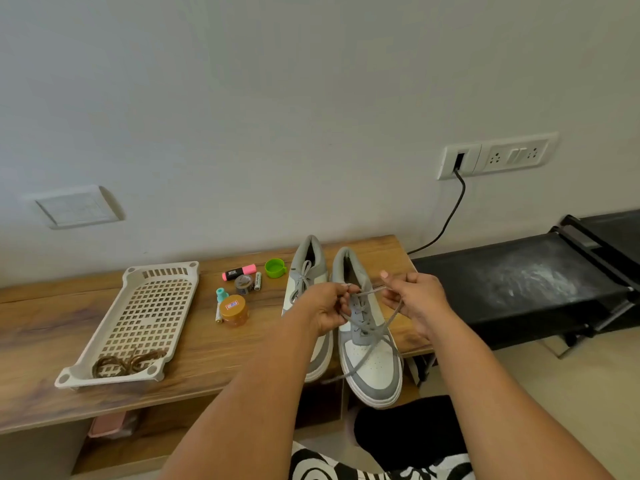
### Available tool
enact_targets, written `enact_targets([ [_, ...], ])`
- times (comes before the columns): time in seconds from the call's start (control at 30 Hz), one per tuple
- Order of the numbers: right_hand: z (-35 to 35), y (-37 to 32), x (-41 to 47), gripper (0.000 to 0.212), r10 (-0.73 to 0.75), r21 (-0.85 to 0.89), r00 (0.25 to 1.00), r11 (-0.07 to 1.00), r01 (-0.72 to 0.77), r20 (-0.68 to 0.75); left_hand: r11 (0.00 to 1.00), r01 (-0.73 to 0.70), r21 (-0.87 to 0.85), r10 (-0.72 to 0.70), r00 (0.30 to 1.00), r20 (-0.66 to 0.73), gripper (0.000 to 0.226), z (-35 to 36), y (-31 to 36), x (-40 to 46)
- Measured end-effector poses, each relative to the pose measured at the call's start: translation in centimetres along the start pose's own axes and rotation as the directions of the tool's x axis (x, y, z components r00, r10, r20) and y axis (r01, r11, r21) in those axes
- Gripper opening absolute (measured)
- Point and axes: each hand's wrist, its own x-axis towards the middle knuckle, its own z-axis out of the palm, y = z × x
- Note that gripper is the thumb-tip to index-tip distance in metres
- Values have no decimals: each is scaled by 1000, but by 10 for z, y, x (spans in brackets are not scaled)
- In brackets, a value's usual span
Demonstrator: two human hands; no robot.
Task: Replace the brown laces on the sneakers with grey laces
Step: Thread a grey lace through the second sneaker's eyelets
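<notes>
Now I tie off the right sneaker on the worktop: left hand and right hand each pinch a grey lace end. Equal, steady tension should seat the knot. Brown laces lie in the tray. The jar label appears to read "255".

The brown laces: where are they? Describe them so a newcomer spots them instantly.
Find the wooden bench against the wall, then the cream perforated tray at its left. The brown laces lie coiled in the tray's near end, the only thing in it.
</notes>
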Motion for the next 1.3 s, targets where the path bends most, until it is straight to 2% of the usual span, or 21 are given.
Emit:
enact_targets([
  [0.03,-2,-1,2,12,-24,-143,999,989,28,28,993,-54,110,55,998,-5,25,2,-1,-2],
  [0.07,-6,-1,5,8,-84,-427,994,898,108,75,949,-139,284,146,989,-4,18,4,-2,-4],
  [0.1,-9,-1,6,7,-128,-714,981,672,195,147,851,-231,473,250,968,23,11,5,-3,-6],
  [0.13,-11,-3,6,8,-142,-863,967,438,252,210,702,-313,640,348,934,76,11,6,-4,-6],
  [0.17,-12,-7,6,12,-151,-905,952,298,302,268,509,-368,778,429,892,142,17,7,-5,-3],
  [0.23,-13,-18,4,23,-162,-859,921,332,389,354,128,-370,920,549,799,245,24,8,-8,3],
  [0.3,-11,-26,3,23,-216,-774,897,453,443,386,-52,-330,942,625,725,289,23,7,-9,8],
  [0.37,-11,-30,8,25,-265,-729,891,513,453,367,-122,-304,945,674,673,304,21,7,-10,13],
  [0.47,-15,-32,22,39,-216,-790,911,455,411,350,-211,-278,937,745,575,338,16,4,-12,15],
  [0.53,-15,-33,34,46,-198,-778,924,498,383,328,-257,-303,918,781,495,382,13,2,-15,18],
  [0.6,-11,-30,45,45,-217,-712,928,597,371,302,-297,-339,893,812,403,422,13,-2,-21,23],
  [0.67,-2,-22,54,38,-218,-732,933,578,360,287,-338,-357,871,827,329,456,13,-8,-25,27],
  [0.8,19,4,58,31,-225,-785,932,503,362,285,-437,-375,818,790,276,548,14,-15,-26,29],
  [0.93,23,10,58,26,-294,-759,925,536,368,241,-574,-374,729,729,173,663,15,-11,-25,28],
  [1.0,12,12,65,29,-272,-728,943,605,322,191,-438,-387,811,757,328,565,8,-8,-20,24],
  [1.07,-9,18,73,29,-211,-654,975,729,201,65,-103,-366,925,687,646,333,13,-7,-11,18],
  [1.13,-34,17,71,39,-67,-331,989,943,20,-132,296,-395,870,493,843,215,17,-9,-7,12],
  [1.17,-45,13,66,45,50,-21,983,998,-54,-177,443,-402,801,424,881,208,18,-10,-5,7],
  [1.23,-65,10,62,52,169,395,970,914,-89,-172,598,-370,711,321,923,211,20,-11,-4,-3],
  [1.27,-72,9,61,53,156,389,970,918,-72,-188,637,-346,689,281,936,210,21,-11,-5,-5],
  [1.3,-75,10,61,54,101,205,972,977,-57,-211,668,-322,671,254,946,200,22,-11,-6,-6],
])
